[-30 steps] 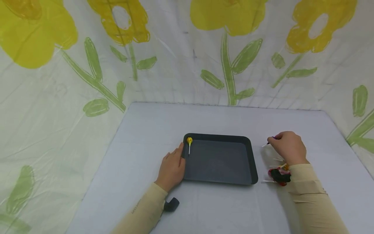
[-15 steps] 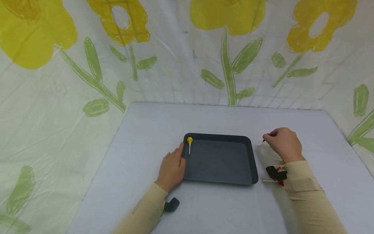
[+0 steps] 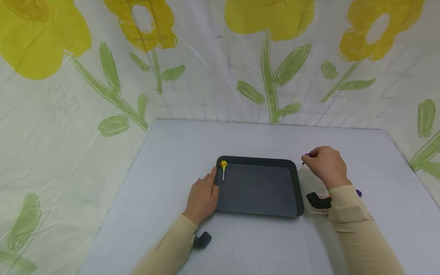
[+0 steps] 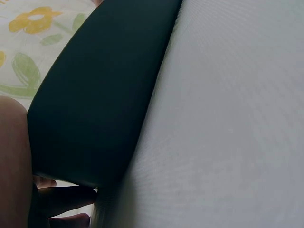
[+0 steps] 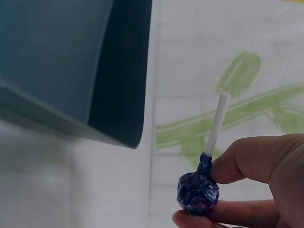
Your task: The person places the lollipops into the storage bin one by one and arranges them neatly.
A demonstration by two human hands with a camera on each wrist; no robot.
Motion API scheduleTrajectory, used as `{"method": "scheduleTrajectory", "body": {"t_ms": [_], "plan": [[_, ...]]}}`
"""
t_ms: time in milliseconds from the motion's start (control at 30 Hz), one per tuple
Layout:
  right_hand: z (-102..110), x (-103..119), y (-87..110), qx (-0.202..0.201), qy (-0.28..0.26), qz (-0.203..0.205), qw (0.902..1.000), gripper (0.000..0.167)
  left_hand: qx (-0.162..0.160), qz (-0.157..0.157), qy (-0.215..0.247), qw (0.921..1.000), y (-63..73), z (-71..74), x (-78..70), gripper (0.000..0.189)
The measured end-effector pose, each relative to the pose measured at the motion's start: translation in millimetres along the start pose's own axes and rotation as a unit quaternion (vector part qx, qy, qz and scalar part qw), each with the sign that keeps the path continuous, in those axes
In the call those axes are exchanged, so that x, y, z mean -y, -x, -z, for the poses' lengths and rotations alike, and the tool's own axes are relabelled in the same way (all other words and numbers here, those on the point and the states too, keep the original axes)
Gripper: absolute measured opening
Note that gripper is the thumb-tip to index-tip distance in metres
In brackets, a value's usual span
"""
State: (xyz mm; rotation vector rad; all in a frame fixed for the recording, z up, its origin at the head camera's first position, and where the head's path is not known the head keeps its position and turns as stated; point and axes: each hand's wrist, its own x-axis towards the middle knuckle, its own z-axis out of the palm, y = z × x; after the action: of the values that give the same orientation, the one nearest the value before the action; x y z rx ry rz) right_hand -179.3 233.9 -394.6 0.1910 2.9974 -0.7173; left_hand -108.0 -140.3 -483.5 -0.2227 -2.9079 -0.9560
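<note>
A dark grey baking tray (image 3: pixel 258 214) lies mid-table, with a yellow-wrapped lollipop (image 3: pixel 223 165) in its far left corner. My left hand (image 3: pixel 202 198) rests against the tray's left side, fingers fairly straight along the rim. Just beyond the tray's right edge, my right hand (image 3: pixel 326 166) pinches a purple-blue wrapped lollipop (image 5: pixel 198 190) by its head, between thumb and fingers. The white stick of that lollipop points toward the tray in the head view. Under the right wrist lie more lollipops, mostly hidden by the sleeve; one purple head (image 3: pixel 359 193) shows at its right.
The white table (image 3: pixel 178 145) reaches back to a hanging cloth (image 3: pixel 206 84) printed with yellow flowers. A black wrist mount (image 3: pixel 319 200) juts from the right sleeve and another black mount (image 3: pixel 203 240) from the left one.
My right hand has moved left and slightly away from me with the purple lollipop, closer to the tray. The left hand and the tray have stayed in place.
</note>
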Motion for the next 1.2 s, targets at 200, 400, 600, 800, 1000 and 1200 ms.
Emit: {"method": "scheduleTrajectory", "body": {"t_ms": [200, 400, 600, 800, 1000, 1200], "plan": [[-4.0, 10.5, -0.3, 0.004, -0.002, 0.015, 0.9999, 0.048, 0.002, 0.003, -0.004, 1.0000, 0.1, 0.0, 0.4, 0.057], [-8.4, 20.8, -0.9, 0.005, -0.003, 0.025, 0.9997, 0.046, 0.004, 0.005, -0.005, 1.0000, -0.4, -0.2, 0.5, 0.057], [-14.0, 29.2, -1.0, 0.005, -0.004, 0.038, 0.9993, 0.045, 0.007, 0.002, -0.010, 0.9999, -1.0, -0.8, 0.7, 0.057], [-19.7, 37.6, 0.8, 0.003, -0.008, 0.040, 0.9992, 0.045, 0.009, 0.004, -0.011, 0.9999, -1.1, -0.7, 0.7, 0.057], [-28.1, 44.1, 1.5, 0.005, -0.005, 0.045, 0.9990, 0.042, 0.010, 0.004, -0.013, 0.9999, -1.2, -0.1, 0.7, 0.057], [-32.9, 51.9, 2.6, 0.007, -0.004, 0.053, 0.9986, 0.039, 0.003, 0.002, -0.016, 0.9999, -0.8, -0.8, 1.2, 0.057]]}}
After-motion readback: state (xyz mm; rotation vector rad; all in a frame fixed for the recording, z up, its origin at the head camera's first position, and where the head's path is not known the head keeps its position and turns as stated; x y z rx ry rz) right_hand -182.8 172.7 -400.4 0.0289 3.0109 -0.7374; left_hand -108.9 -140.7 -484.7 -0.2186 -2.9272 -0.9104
